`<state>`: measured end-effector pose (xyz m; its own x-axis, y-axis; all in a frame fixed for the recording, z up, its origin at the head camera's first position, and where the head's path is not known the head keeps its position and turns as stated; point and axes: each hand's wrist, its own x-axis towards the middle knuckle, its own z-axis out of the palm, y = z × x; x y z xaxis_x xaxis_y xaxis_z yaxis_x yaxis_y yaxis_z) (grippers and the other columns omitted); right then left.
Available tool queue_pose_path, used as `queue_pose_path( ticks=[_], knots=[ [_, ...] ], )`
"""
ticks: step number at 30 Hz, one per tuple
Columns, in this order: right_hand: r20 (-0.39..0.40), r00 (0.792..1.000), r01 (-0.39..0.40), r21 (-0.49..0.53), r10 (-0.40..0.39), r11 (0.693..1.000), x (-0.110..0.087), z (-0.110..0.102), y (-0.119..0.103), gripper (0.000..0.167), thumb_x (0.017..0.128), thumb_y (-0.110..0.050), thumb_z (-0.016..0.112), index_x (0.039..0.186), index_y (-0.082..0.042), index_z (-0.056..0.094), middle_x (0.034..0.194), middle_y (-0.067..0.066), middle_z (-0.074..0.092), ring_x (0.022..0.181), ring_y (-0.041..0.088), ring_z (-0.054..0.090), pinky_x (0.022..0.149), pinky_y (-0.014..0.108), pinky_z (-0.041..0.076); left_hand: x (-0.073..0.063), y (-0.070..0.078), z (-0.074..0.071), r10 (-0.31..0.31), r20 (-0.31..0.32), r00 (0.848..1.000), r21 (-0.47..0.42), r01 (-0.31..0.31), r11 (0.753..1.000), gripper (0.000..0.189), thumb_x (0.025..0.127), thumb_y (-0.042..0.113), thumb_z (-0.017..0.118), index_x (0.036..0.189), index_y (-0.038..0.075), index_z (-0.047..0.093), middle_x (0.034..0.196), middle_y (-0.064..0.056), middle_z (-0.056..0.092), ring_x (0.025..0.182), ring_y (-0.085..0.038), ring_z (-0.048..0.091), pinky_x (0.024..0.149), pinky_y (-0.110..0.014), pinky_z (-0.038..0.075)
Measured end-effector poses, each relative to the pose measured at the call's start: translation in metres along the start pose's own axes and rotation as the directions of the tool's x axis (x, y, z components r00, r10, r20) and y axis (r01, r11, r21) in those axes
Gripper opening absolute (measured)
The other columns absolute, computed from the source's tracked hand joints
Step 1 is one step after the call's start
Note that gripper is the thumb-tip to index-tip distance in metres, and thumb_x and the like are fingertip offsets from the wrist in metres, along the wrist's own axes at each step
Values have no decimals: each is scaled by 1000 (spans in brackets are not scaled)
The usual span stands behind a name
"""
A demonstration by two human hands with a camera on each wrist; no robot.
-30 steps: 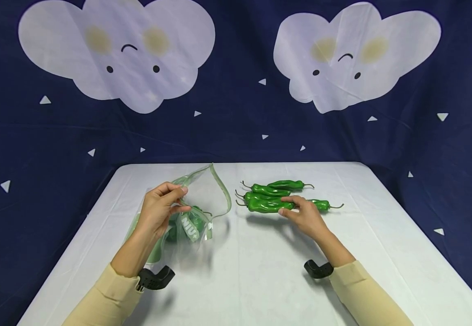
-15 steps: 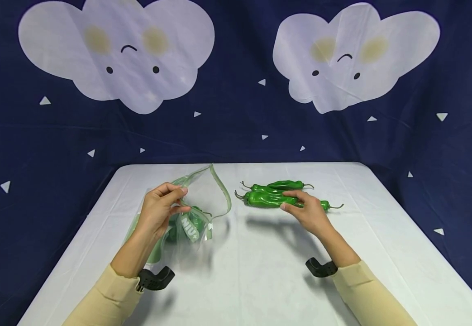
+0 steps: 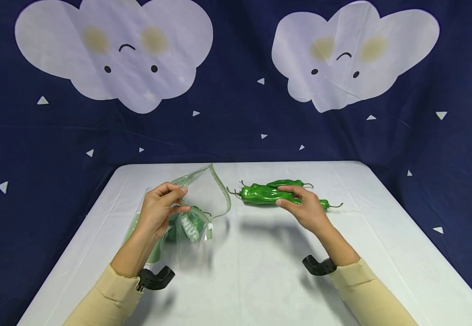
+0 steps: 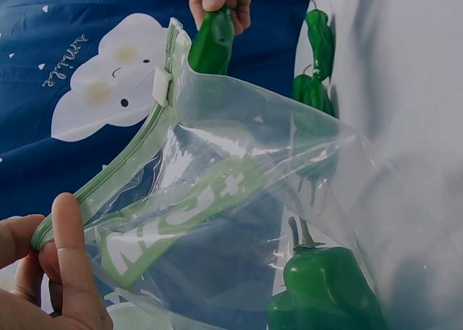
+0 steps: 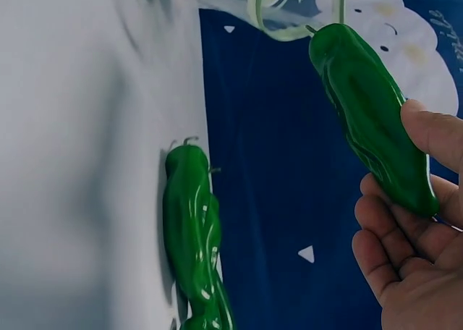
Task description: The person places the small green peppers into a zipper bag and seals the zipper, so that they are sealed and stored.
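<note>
My left hand (image 3: 160, 206) pinches the green rim of a clear zip bag (image 3: 189, 228), whose mouth gapes towards the right. Green peppers show through the plastic in its lower part, one of them a stubby pepper (image 4: 325, 286) with a stem. My right hand (image 3: 307, 210) grips a long green chili pepper (image 5: 369, 120) between thumb and fingers, raised above the table. Its stem end points left at the bag, and in the right wrist view the stem tip overlaps the bag's rim. Below and behind it, more green peppers (image 5: 189, 221) lie on the table, partly hidden in the head view.
A white cloth covers the table (image 3: 260, 271). Behind it hangs a dark blue curtain (image 3: 236, 127) printed with clouds and triangles. Each wrist wears a black camera, the left camera (image 3: 156, 277) close under the bag's lower end.
The right hand has lifted its pepper off the group and shifted it slightly left, towards the bag. The left hand and the bag have stayed in place.
</note>
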<state>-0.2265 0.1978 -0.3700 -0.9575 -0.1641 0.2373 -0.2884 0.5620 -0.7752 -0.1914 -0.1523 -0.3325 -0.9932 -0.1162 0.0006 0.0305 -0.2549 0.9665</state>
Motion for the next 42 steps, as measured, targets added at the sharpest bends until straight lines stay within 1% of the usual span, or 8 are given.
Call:
queue_pose_path(
  ticks=[5, 10, 18, 23, 25, 30, 36, 42],
  knots=[
    [19, 999, 33, 19, -33, 999, 1, 5, -8, 45, 81, -38, 73, 121, -19, 63, 126, 5, 61, 102, 23, 59, 78, 32, 55, 0, 0, 0, -4, -2, 1000, -2, 4, 1000, 17, 86, 4, 67, 72, 14, 63, 74, 3, 57, 62, -7, 56, 59, -27, 64],
    [28, 997, 66, 13, -66, 998, 3, 11, -17, 44, 82, -37, 73, 120, -18, 63, 125, 5, 63, 107, 25, 58, 84, 40, 56, 0, 0, -1, -3, -1, 1000, -2, 3, 1000, 17, 86, 4, 67, 72, 13, 63, 73, 3, 56, 62, -7, 56, 59, -27, 64],
    [70, 994, 87, 11, -87, 996, 10, 23, -29, 44, 81, -41, 72, 120, -20, 64, 124, 3, 62, 114, 25, 57, 92, 48, 54, 0, -1, -1, -8, 3, 1000, 4, 8, 1000, 16, 86, 3, 67, 73, 13, 63, 74, 3, 56, 63, -8, 57, 59, -27, 64],
    [97, 991, 96, 13, -97, 995, 13, 29, -35, 42, 82, -40, 71, 119, -22, 64, 123, 1, 62, 113, 25, 57, 92, 47, 55, 0, -1, -1, -9, 4, 1000, -2, 9, 1000, 16, 86, 3, 67, 73, 12, 63, 75, 3, 56, 63, -8, 57, 59, -27, 64],
    [103, 988, 113, 13, -114, 993, 14, 32, -38, 41, 83, -37, 71, 119, -20, 64, 123, 0, 63, 113, 24, 57, 92, 45, 55, 0, -2, -1, -10, 3, 1000, 0, 10, 1000, 16, 86, 3, 67, 73, 12, 63, 75, 3, 56, 63, -8, 57, 59, -27, 64],
    [105, 981, 161, 11, -161, 987, 19, 39, -43, 37, 82, -31, 73, 116, -20, 66, 117, 1, 66, 109, 23, 59, 92, 47, 54, 0, -2, -1, -16, -1, 1000, 5, 16, 1000, 16, 85, 4, 67, 73, 13, 62, 74, 3, 56, 63, -8, 56, 60, -27, 64],
    [108, 978, 179, -13, -176, 984, 23, 47, -49, 37, 81, -32, 74, 115, -21, 66, 116, 1, 67, 104, 25, 59, 89, 46, 55, 0, -2, -1, -9, -1, 1000, -4, 9, 1000, 16, 85, 3, 67, 73, 12, 63, 75, 3, 57, 63, -8, 57, 59, -27, 64],
    [112, 978, 182, -32, -177, 983, 25, 52, -55, 38, 80, -31, 75, 115, -19, 67, 115, 3, 67, 103, 26, 60, 87, 43, 56, 0, -1, -1, -5, 3, 1000, 1, 5, 1000, 17, 85, 4, 68, 72, 13, 63, 74, 3, 57, 63, -9, 56, 60, -28, 65]
  ],
)
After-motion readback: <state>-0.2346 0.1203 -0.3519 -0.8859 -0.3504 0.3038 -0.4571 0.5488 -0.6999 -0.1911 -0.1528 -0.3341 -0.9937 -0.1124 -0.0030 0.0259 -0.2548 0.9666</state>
